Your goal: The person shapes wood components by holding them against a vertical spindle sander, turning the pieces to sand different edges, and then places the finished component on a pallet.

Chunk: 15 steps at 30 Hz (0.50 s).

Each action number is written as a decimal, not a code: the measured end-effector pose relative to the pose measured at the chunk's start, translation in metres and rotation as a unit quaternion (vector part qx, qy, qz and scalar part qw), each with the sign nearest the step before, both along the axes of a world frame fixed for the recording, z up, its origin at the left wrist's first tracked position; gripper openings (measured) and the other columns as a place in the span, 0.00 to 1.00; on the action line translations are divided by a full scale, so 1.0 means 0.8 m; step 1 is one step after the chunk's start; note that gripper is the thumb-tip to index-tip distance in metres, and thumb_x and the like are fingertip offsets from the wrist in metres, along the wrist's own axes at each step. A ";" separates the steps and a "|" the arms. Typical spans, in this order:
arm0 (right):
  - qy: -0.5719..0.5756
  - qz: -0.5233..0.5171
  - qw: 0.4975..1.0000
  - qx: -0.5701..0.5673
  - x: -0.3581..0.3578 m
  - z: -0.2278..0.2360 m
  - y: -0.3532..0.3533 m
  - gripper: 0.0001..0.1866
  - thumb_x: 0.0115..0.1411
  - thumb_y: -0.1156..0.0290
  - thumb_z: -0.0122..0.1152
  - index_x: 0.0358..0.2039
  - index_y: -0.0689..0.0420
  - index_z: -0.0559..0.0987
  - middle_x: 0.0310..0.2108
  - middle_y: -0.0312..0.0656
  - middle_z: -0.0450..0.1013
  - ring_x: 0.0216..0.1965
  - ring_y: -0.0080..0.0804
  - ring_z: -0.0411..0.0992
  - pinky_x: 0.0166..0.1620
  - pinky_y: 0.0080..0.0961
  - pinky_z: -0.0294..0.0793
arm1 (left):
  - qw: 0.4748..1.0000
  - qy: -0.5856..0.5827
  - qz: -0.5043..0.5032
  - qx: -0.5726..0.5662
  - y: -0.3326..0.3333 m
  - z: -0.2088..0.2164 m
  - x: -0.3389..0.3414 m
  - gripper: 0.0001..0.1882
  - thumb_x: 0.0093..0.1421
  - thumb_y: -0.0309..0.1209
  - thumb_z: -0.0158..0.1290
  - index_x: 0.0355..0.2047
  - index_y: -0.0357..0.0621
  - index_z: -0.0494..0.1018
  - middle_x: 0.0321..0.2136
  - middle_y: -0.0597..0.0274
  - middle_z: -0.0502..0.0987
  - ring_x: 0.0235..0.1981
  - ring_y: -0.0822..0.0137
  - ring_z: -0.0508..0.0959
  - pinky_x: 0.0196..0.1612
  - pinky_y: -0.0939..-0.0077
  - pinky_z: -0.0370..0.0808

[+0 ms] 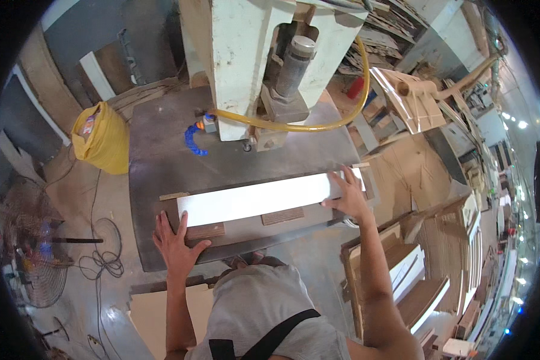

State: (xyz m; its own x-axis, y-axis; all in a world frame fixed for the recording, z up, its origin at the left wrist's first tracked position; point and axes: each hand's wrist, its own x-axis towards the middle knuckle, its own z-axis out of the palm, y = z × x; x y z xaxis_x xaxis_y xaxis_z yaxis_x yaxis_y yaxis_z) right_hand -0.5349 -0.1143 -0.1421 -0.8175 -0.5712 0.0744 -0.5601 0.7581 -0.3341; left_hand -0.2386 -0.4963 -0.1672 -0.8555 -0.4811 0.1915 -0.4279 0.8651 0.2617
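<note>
One long white board (255,196) at the centre of the head view, lying over a dark metal table (156,156), toward 6 o'clock from a pale machine (237,66). At its 9 o'clock end, left hand (177,245) spread wide, gripping nothing, one finger by the corner; at 3 o'clock, right hand (349,198) splayed open, fingertips resting on top, thumb by the near edge. Looks stiff, fairly light, probably smooth and slippery, corners likely easy to chip; best taken by both long edges near 9 and 3 o'clock

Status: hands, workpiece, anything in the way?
Left hand spread at left end of long white board; right hand over right end. Board lying across grey table. Curved yellow hose beyond, clear of board.
</note>
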 end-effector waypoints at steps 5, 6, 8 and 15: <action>0.032 -0.230 0.971 -0.061 0.037 -0.025 0.050 0.44 0.42 0.41 0.73 0.58 0.47 0.72 0.64 0.57 0.56 0.65 0.58 0.54 0.62 0.58 0.52 | 0.998 -0.024 -0.010 0.054 -0.007 0.005 -0.005 0.49 0.41 0.62 0.64 0.63 0.57 0.66 0.67 0.41 0.51 0.68 0.41 0.50 0.62 0.35 0.50; 0.029 -0.269 0.962 -0.040 0.035 -0.033 0.057 0.45 0.42 0.40 0.72 0.60 0.46 0.71 0.66 0.57 0.55 0.66 0.58 0.53 0.63 0.58 0.50 | 0.998 -0.028 -0.003 0.056 -0.007 0.007 -0.007 0.49 0.41 0.60 0.65 0.63 0.57 0.65 0.67 0.42 0.52 0.68 0.42 0.50 0.62 0.36 0.50; 0.032 -0.271 0.961 -0.041 0.030 -0.036 0.065 0.46 0.42 0.40 0.71 0.60 0.46 0.71 0.67 0.56 0.54 0.67 0.57 0.51 0.64 0.58 0.49 | 0.999 -0.015 -0.006 0.052 -0.011 0.011 -0.009 0.46 0.43 0.56 0.66 0.62 0.58 0.66 0.67 0.43 0.53 0.67 0.42 0.53 0.61 0.40 0.53; 0.034 -0.318 0.946 -0.049 0.034 -0.016 0.048 0.44 0.41 0.39 0.72 0.57 0.49 0.75 0.65 0.55 0.59 0.64 0.55 0.56 0.62 0.56 0.53 | 0.999 -0.008 -0.024 0.043 -0.015 0.015 -0.020 0.42 0.47 0.53 0.65 0.62 0.58 0.66 0.65 0.41 0.56 0.67 0.42 0.54 0.62 0.44 0.53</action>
State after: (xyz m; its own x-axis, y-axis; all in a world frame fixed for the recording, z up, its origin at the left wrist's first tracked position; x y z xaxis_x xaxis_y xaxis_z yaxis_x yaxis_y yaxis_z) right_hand -0.5080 -0.0757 -0.1547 -0.9850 0.0482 0.1656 -0.0226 0.9158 -0.4009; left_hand -0.2549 -0.5082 -0.1555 -0.8801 -0.4543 0.1377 -0.3919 0.8590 0.3294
